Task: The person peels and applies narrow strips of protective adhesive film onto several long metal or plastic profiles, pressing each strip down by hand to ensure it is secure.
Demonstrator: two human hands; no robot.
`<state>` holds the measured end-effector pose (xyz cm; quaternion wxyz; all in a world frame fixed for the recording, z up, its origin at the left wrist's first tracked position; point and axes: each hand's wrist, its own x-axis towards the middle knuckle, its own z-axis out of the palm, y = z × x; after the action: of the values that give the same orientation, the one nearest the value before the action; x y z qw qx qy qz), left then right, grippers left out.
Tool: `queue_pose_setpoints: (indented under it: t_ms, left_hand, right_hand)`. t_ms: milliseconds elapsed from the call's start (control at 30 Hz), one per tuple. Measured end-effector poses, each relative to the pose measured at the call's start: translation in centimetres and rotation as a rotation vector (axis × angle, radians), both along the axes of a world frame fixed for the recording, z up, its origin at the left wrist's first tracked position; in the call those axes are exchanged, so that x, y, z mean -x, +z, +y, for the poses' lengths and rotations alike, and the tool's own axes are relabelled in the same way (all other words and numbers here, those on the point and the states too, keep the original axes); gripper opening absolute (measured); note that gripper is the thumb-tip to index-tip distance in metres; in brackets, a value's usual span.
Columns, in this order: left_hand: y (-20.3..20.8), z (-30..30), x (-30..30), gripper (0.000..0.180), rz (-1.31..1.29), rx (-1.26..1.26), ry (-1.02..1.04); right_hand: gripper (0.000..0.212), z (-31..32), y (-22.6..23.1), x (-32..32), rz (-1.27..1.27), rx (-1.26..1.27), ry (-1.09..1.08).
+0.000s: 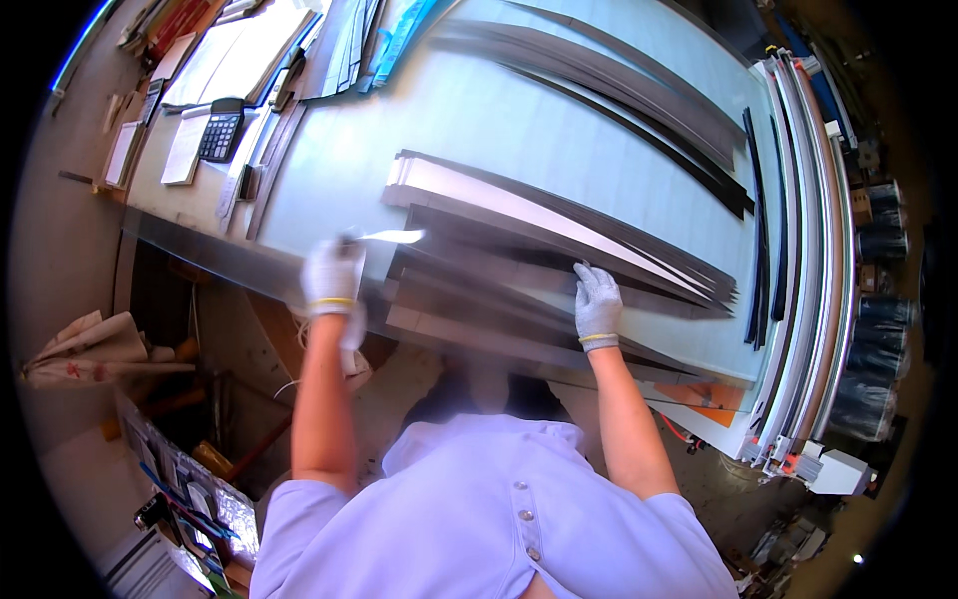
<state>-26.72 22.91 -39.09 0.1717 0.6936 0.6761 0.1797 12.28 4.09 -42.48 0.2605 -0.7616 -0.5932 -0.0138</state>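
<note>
My left hand (332, 275), in a white knit glove with a yellow cuff band, is blurred by motion over the table's near left edge. Its fingers close around a small dark-ended thing, from which a bright, flat, blade-like piece (394, 237) juts right; the blur hides its exact kind. My right hand (599, 302), gloved in grey-white, reaches forward with stretched fingers lying on the dark strips (499, 285). Those long, flat strips lie in overlapping layers between my hands, partly smeared. Just beyond them is a pale strip (479, 200) bordered by dark ones.
More dark strips (619, 80) lie across the far side of the glass-topped table (339, 185). A calculator (222, 130), a notepad (186, 147) and papers (235, 50) sit at the far left. A machine with long rollers (823, 250) borders the right side.
</note>
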Motion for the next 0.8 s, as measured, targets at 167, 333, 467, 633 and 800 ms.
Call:
queue_pose_setpoints:
  t_ms: [167,333,467,633,800]
  left_hand:
    - [-0.5,1.0,25.2,0.027,-0.138,-0.142,0.39]
    - [-10.8,-3.8,29.6,0.027,-0.48,-0.181,0.473]
    - [-20.3,-7.8,29.6,0.027,-0.463,-0.139,0.789]
    - [-20.7,-7.9,27.8,0.034,-0.202,0.091,0.682]
    - [-21.3,-7.2,30.7,0.063,-0.097,0.056,0.639]
  right_hand:
    - [0.033,0.1,0.1,0.2,0.004,0.041,0.009]
    - [0.03,-0.4,1.5,-0.3,-0.07,0.019,0.017]
    - [0.058,-0.9,2.4,-1.0,-0.164,0.206,0.059]
    - [0.089,-1.6,2.8,-1.6,-0.264,0.519,0.062]
    - [0.083,-1.1,2.0,-2.6,-0.257,0.477,0.134]
